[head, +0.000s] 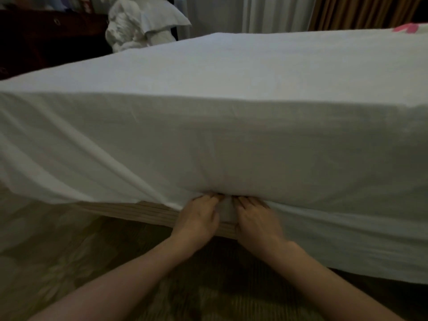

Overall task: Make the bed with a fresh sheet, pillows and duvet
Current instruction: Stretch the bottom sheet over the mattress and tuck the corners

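I see my left hand (196, 216) and right hand (256, 220) side by side, fingers pushed into the white cotton sheet (208, 140) beneath the mattress edge; fingertips hidden, so grip unclear.

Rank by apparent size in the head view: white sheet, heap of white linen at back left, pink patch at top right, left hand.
1. white sheet, fills most of the frame.
2. heap of white linen.
3. left hand, smaller than the heap, though nearer the camera.
4. pink patch, smallest, cut by the frame edge.

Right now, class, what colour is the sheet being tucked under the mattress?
White. The sheet shows plainly in the head view, draped over the bed's side.
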`<state>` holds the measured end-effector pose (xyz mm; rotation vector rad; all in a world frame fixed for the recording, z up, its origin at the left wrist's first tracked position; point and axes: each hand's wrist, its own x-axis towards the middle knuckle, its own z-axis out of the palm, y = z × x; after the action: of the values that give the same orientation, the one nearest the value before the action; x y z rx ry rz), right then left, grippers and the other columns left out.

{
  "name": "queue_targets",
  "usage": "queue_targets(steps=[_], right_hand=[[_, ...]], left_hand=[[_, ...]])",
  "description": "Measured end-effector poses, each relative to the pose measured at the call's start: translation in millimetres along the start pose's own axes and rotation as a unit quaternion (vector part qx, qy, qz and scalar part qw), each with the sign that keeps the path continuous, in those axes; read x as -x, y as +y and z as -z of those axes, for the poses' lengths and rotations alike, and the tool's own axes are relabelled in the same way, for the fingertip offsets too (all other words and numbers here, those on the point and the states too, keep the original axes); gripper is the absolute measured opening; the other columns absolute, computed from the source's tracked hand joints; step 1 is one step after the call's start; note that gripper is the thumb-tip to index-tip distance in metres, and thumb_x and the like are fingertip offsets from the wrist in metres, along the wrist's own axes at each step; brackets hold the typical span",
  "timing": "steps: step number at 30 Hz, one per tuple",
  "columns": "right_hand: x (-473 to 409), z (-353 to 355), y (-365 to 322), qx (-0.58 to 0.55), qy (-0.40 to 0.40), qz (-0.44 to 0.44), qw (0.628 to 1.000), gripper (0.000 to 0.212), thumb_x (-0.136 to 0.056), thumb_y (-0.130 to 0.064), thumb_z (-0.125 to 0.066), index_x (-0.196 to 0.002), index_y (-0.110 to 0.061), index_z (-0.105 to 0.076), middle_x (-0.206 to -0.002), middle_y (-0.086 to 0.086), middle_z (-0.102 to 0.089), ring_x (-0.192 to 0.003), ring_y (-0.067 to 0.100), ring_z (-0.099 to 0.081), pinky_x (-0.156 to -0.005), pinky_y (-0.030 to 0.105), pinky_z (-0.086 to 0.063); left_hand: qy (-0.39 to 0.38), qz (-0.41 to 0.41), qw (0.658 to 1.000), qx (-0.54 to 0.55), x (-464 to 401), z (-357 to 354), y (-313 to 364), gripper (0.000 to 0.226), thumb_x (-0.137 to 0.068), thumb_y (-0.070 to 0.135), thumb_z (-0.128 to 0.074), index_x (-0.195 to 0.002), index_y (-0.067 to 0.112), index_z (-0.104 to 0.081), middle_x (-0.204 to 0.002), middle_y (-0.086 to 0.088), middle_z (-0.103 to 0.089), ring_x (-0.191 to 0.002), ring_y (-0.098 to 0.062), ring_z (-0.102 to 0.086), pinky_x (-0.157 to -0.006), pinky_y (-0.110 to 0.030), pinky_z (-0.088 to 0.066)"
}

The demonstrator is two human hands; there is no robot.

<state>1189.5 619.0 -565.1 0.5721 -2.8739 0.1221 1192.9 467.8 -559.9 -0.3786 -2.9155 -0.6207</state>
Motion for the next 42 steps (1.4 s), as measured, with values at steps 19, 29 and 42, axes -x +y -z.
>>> queue_targets(steps=[19,29,42], right_hand=[[-28,-17,-55,0.036,-0.008,0.021,0.999,0.066,-0.028,-0.022,-0.082,-0.089,0.003,-0.071,-0.077,0.016,-0.067,-0.067,0.028,-0.063,-0.062,0.033,-0.056],[-38,5,-79,0.029,0.016,0.070,0.997,0.025,-0.032,-0.016,-0.079,-0.046,-0.013,-0.059,-0.047,0.008,-0.053,-0.043,0.022,-0.052,-0.047,0.023,-0.037],[-58,5,-111,0.003,-0.016,0.060,0.998,0.055,-0.039,-0.026,-0.082,-0.088,-0.001,-0.073,-0.078,0.009,-0.069,-0.066,0.023,-0.066,-0.062,0.025,-0.052]], left_hand=[[0.063,-0.033,0.996,0.056,6,27,-76,0.045,-0.081,0.020,-0.038,-0.107,0.002,-0.070,-0.107,-0.012,-0.069,-0.102,-0.010,-0.055,-0.093,-0.006,-0.031],[0.022,-0.042,0.998,-0.043,14,18,-101,0.075,-0.070,0.023,-0.022,-0.141,0.020,-0.045,-0.144,0.001,-0.045,-0.133,-0.017,-0.040,-0.116,-0.027,-0.022],[0.157,-0.059,0.984,0.066,23,-6,-92,0.048,-0.087,0.028,-0.041,-0.132,0.013,-0.044,-0.126,-0.015,-0.057,-0.119,-0.016,-0.046,-0.106,-0.026,-0.031]])
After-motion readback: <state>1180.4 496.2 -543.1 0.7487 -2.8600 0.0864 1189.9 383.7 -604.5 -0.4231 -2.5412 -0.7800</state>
